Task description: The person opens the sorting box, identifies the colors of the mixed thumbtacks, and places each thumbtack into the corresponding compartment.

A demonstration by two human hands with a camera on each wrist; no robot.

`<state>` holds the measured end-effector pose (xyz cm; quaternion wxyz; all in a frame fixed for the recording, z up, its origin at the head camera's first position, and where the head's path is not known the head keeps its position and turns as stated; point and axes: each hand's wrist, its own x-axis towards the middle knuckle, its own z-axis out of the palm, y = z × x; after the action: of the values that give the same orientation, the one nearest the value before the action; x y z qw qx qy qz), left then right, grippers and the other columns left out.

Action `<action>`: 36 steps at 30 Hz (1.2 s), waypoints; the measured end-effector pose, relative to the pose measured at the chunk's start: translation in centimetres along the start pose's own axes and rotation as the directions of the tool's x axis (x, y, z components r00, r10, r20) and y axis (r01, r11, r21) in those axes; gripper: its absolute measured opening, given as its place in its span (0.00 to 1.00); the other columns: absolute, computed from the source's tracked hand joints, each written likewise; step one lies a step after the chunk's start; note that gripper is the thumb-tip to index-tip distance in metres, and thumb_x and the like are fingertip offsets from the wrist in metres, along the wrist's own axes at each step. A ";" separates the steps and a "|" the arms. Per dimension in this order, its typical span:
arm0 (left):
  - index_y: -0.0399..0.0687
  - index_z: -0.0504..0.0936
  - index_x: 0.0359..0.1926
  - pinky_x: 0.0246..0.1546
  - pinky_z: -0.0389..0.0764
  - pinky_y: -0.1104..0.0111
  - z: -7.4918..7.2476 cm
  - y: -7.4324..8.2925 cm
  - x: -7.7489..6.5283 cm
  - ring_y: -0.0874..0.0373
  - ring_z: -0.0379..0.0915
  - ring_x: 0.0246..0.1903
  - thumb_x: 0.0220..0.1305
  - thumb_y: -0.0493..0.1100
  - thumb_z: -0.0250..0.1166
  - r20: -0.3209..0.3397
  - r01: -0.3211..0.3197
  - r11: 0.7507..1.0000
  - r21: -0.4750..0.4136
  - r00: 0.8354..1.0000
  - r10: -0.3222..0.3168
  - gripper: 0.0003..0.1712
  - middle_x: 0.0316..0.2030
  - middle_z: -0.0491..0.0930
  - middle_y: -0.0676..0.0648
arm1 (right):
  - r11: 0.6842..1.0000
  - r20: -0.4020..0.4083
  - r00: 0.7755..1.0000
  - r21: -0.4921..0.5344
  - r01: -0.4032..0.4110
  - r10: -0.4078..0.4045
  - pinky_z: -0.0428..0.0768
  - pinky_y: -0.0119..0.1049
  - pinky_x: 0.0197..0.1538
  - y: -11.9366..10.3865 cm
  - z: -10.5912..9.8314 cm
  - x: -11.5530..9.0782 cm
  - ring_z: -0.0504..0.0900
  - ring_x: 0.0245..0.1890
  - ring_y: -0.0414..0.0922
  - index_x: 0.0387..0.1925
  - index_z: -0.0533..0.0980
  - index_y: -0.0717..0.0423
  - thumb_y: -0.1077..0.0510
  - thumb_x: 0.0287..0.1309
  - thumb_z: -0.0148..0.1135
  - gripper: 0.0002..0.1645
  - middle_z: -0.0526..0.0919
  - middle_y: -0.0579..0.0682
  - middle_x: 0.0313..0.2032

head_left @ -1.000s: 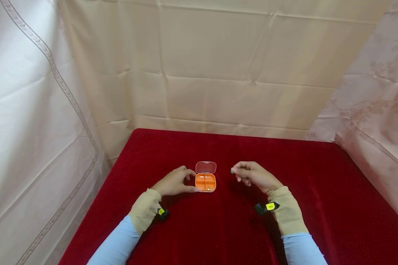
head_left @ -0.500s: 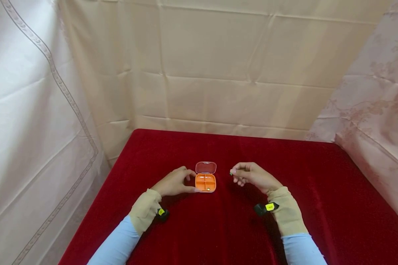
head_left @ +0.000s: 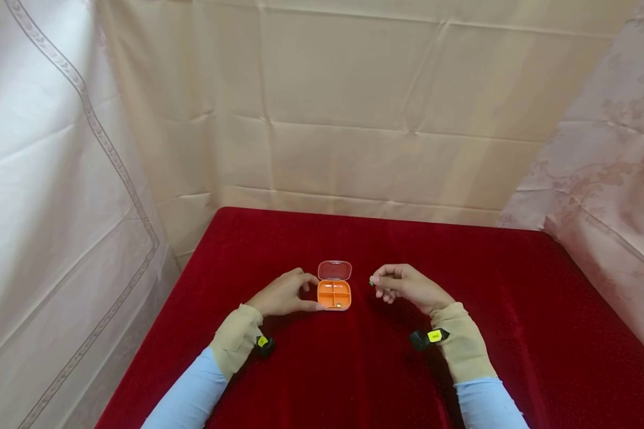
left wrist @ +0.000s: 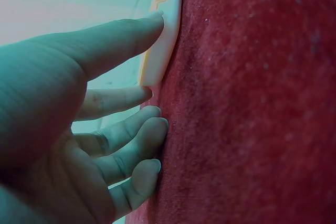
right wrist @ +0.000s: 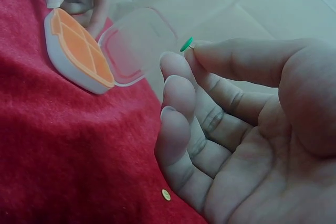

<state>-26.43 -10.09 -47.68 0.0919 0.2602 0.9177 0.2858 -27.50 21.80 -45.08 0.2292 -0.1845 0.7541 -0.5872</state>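
An orange pill box (head_left: 334, 294), split into several compartments, lies on the red cloth with its clear lid (head_left: 335, 270) flipped back. My left hand (head_left: 284, 295) holds it at the left side, thumb along the near edge and index finger by the far corner. A tiny gold piece (head_left: 338, 305) sits in the near right compartment. To the right of the box, my right hand (head_left: 410, 286) pinches a green-headed thumbtack (right wrist: 187, 44) between thumb and index finger. Its metal point shows at the thumb tip, and the other fingers curl loosely beneath.
A small yellowish disc (right wrist: 166, 195) lies on the cloth below the right hand in the right wrist view. The table (head_left: 311, 369) is covered in red velvet. Beige curtain (head_left: 327, 119) hangs behind it, with pale curtains at both sides.
My right hand has shifted slightly left, toward the pill box, with the thumbtack still pinched. The left hand keeps its hold on the box.
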 end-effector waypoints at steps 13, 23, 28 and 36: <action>0.51 0.79 0.57 0.38 0.72 0.68 0.1 -0.1 0.2 0.60 0.70 0.37 0.53 0.65 0.70 0.003 0.003 1.000 0.003 1.000 -0.003 0.35 0.38 0.73 0.53 | 1.000 0.010 1.000 -0.025 -0.012 0.013 0.76 0.37 0.34 0.0 0.8 0.1 0.74 0.27 0.44 0.48 0.72 0.76 0.50 0.66 0.60 0.28 0.78 0.57 0.30; 0.52 0.79 0.56 0.37 0.72 0.68 0.0 0.1 0.2 0.60 0.70 0.36 0.53 0.64 0.70 0.000 0.003 1.000 0.012 1.000 -0.003 0.34 0.38 0.72 0.52 | 0.999 -0.004 1.000 -0.045 -0.017 0.017 0.75 0.37 0.32 0.1 1.6 0.5 0.74 0.26 0.45 0.48 0.74 0.74 0.51 0.66 0.60 0.26 0.77 0.58 0.29; 0.51 0.79 0.56 0.37 0.72 0.67 0.0 0.1 0.1 0.59 0.70 0.36 0.54 0.63 0.71 -0.002 -0.004 1.000 0.012 1.000 0.004 0.33 0.38 0.73 0.52 | 0.998 -0.003 1.000 -0.064 -0.011 0.011 0.75 0.37 0.31 0.2 2.1 0.8 0.75 0.26 0.44 0.47 0.73 0.74 0.49 0.66 0.61 0.27 0.78 0.56 0.29; 0.51 0.79 0.56 0.37 0.72 0.67 0.0 0.0 0.0 0.59 0.70 0.36 0.54 0.63 0.70 -0.006 -0.004 1.000 0.011 1.000 0.004 0.34 0.38 0.73 0.51 | 0.998 -0.017 1.000 -0.067 -0.012 0.011 0.74 0.37 0.30 0.0 2.7 1.0 0.74 0.25 0.44 0.47 0.74 0.73 0.50 0.66 0.60 0.26 0.78 0.55 0.28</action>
<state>-26.41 -10.06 -47.70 0.0873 0.2617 0.9189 0.2820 -26.78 19.08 -45.79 0.2201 -0.1829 0.7761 -0.5619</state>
